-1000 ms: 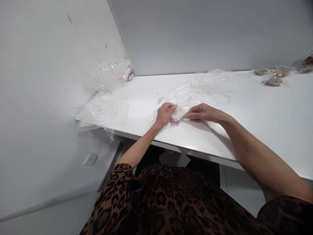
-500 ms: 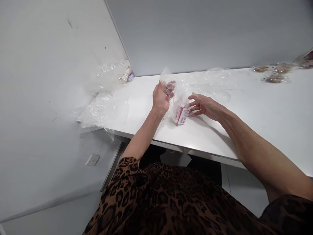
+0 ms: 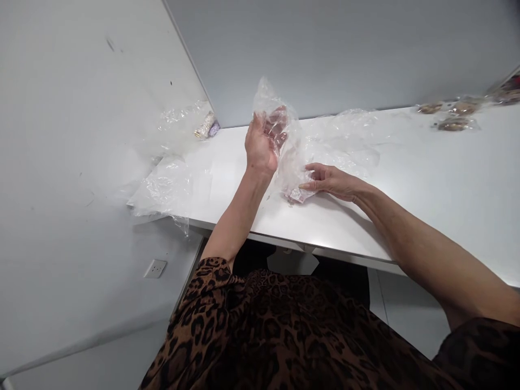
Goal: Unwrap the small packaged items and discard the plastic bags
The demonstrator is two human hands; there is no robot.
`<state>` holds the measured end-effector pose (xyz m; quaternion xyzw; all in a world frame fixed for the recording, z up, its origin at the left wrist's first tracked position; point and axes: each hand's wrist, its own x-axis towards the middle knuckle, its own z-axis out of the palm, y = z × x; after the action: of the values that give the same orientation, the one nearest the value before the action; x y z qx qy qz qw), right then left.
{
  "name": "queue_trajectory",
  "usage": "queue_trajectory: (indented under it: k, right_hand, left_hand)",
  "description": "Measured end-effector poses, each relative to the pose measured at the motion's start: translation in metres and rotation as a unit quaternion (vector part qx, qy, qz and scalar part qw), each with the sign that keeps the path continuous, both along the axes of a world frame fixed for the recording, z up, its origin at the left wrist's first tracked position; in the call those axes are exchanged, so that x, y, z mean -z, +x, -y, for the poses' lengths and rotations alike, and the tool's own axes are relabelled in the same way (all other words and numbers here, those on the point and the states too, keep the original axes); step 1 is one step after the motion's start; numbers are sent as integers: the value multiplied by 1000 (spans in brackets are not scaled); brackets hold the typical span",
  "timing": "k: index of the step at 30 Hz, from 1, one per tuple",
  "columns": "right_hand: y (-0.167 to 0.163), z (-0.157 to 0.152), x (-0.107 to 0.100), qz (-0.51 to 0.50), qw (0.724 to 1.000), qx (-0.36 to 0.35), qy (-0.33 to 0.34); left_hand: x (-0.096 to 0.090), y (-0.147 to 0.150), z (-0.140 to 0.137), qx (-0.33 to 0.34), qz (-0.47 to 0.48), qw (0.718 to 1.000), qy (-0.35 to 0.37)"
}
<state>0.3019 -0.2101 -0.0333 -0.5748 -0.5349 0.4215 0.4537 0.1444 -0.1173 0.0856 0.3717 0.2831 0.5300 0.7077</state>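
My left hand (image 3: 263,142) is raised over the white table, its curled fingers showing through a clear plastic bag (image 3: 294,143) that it holds up. Low in the bag, near the table top, lies a small pink and white labelled packet (image 3: 298,194), now mostly veiled by the plastic. Thumb and fingers of my right hand (image 3: 330,181) close on the bag's right side, right beside the packet. Some fingertips are hidden by the crumpled film.
More clear plastic bags lie along the table's back (image 3: 345,135) and over its left end (image 3: 162,187). A wrapped white and purple bundle (image 3: 207,127) sits in the back left corner. Several bagged brown items (image 3: 453,124) are at the back right. A wall (image 3: 325,54) borders the table (image 3: 426,216).
My left hand has risen and moved slightly left, drawing the bag upward. My right hand has gone from spread fingers to gripping the bag beside the packet, whose label is now less visible.
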Motion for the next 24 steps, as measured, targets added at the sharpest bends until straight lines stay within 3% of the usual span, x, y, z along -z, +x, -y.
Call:
queue_trajectory:
  k: [4, 9, 13, 16, 19, 22, 24]
  right_hand:
    - [6, -2, -1, -162, 984, -31, -74]
    - [17, -1, -1, -168, 983, -34, -62]
    - [16, -7, 7, -131, 990, 49, -35]
    - [17, -9, 9, -60, 988, 138, 25]
    - [20, -5, 1, -16, 975, 189, 113]
    - [23, 1, -9, -11, 970, 185, 159]
    - [22, 3, -10, 15, 977, 151, 150]
  left_hand:
    - [-10, -18, -4, -46, -8, 999, 14]
    - [-10, -43, -21, -93, -3, 995, 25]
    - [19, -66, -50, -126, -32, 991, 32]
    - [50, -87, -68, -153, -135, 979, 28]
    - [76, -102, -67, -215, -303, 926, 69]
    - [94, -102, -44, -288, -437, 815, 251]
    - [100, -93, -22, -246, -496, 735, 391]
